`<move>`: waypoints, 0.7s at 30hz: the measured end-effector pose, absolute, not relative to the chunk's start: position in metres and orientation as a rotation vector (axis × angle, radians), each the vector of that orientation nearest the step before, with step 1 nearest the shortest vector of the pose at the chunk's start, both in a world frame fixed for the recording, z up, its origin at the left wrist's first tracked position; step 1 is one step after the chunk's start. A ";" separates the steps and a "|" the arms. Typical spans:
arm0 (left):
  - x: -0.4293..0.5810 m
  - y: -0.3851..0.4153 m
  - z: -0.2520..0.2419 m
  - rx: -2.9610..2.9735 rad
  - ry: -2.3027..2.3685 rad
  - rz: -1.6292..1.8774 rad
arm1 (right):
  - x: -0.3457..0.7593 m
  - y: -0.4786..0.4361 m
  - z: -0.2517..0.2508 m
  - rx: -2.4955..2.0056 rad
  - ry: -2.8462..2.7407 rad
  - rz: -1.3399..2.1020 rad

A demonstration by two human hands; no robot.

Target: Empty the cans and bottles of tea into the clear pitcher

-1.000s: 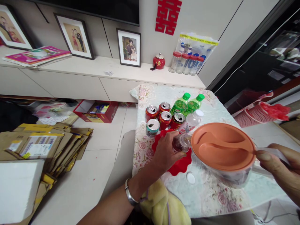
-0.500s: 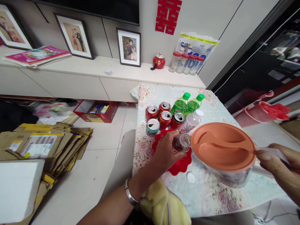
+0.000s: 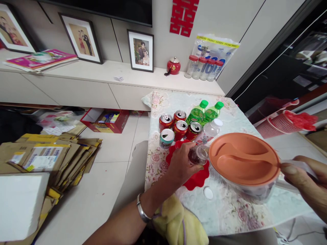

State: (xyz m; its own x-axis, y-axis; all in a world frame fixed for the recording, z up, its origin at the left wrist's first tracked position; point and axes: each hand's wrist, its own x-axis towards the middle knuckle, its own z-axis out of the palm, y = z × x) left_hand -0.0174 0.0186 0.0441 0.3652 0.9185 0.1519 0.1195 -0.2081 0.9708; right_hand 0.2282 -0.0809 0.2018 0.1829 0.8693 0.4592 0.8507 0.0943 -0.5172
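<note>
My left hand (image 3: pixel 181 164) is wrapped round a small clear bottle (image 3: pixel 198 154) with dark contents, its open mouth pointing right. Below it lies a red scalloped plate (image 3: pixel 196 180). At the right, my right hand (image 3: pixel 305 177) grips the translucent handle (image 3: pixel 293 165) of a clear pitcher with an orange lid (image 3: pixel 244 158). The pitcher is tilted, its lid's left edge against or very near the bottle's mouth. A round white cap (image 3: pixel 208 193) lies on the floral tablecloth (image 3: pixel 214 212) in front of the plate.
Several opened cans (image 3: pixel 180 126), two green-capped bottles (image 3: pixel 196 114) and a white-capped clear bottle (image 3: pixel 209 131) stand behind the plate. A yellow cloth (image 3: pixel 178 221) lies at the near edge. Flattened cardboard (image 3: pixel 51 156) and a red box (image 3: pixel 106 120) are on the floor at left.
</note>
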 end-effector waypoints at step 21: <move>-0.017 0.019 0.041 1.634 0.953 0.978 | 0.262 -0.099 0.178 -1.933 -1.610 0.055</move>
